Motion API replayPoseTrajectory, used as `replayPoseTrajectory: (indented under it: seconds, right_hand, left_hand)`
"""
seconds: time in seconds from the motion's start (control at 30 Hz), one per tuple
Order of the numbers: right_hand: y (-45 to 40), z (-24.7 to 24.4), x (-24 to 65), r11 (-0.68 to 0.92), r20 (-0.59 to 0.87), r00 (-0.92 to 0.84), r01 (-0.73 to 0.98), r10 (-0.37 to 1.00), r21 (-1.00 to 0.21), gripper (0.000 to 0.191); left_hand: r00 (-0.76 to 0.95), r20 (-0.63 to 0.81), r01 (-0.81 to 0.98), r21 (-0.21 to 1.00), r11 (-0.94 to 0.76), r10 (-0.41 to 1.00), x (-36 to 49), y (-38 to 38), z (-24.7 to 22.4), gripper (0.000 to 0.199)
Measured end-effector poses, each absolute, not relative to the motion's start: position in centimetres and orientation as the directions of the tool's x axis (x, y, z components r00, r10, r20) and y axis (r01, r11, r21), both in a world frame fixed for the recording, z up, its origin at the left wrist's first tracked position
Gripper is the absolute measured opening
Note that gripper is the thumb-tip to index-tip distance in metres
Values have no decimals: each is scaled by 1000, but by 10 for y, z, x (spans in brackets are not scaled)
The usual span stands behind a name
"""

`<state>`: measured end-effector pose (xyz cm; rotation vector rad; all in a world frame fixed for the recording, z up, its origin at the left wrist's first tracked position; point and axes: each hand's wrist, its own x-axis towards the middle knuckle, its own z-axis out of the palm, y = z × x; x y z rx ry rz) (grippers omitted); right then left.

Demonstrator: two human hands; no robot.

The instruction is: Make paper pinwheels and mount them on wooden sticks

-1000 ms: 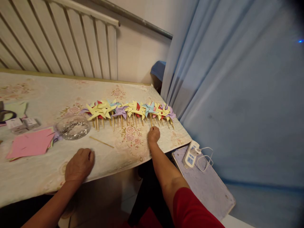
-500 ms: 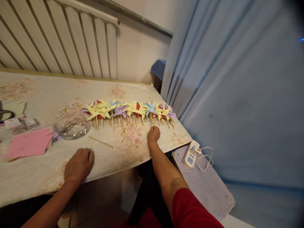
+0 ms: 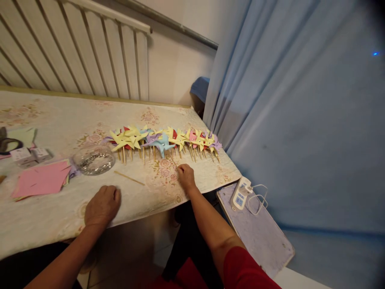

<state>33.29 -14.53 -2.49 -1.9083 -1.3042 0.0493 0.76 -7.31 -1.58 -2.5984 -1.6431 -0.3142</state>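
A row of paper pinwheels [image 3: 132, 138] on thin sticks lies across the table, in yellow, purple, red, pink and blue. My right hand [image 3: 185, 176] is closed on the stick of a light blue pinwheel [image 3: 163, 144], whose head is at the front of the row. My left hand [image 3: 102, 204] rests curled near the table's front edge; its fingers are closed and nothing shows in them. Between my hands and the row lies a loose stick [image 3: 129, 178]. A clear round dish [image 3: 95, 161] of small metal pieces is beyond my left hand.
Pink paper sheets [image 3: 42, 179] are stacked at the left, with small boxes [image 3: 30, 155] and dark-handled scissors [image 3: 9, 145] behind them. A power strip [image 3: 240, 196] with a white cable sits on a lower stool [image 3: 261, 233] at the right, beside a blue curtain [image 3: 288, 120].
My right hand has moved left, and the light blue pinwheel has come with it from the right part of the row towards its middle. My left hand stays resting on the table.
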Motion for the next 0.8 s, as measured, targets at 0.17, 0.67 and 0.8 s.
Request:
replayPoseTrajectory:
  seconds: [0.17,0.67,0.8]
  right_hand:
    - [-163,-22,321,-12,315,236,817,920,-576,13]
    - [-90,-25,359,-537,241,773,594,586,-599,19]
    - [-76,-25,360,-598,214,808,558,549,-575,17]
  left_hand:
    - [417,186,897,73,-436,890,7,-72,-16,42]
    - [430,261,888,51,-457,864,6,-72,-23,38]
    - [428,276,888,49,-457,861,5,-71,-25,38]
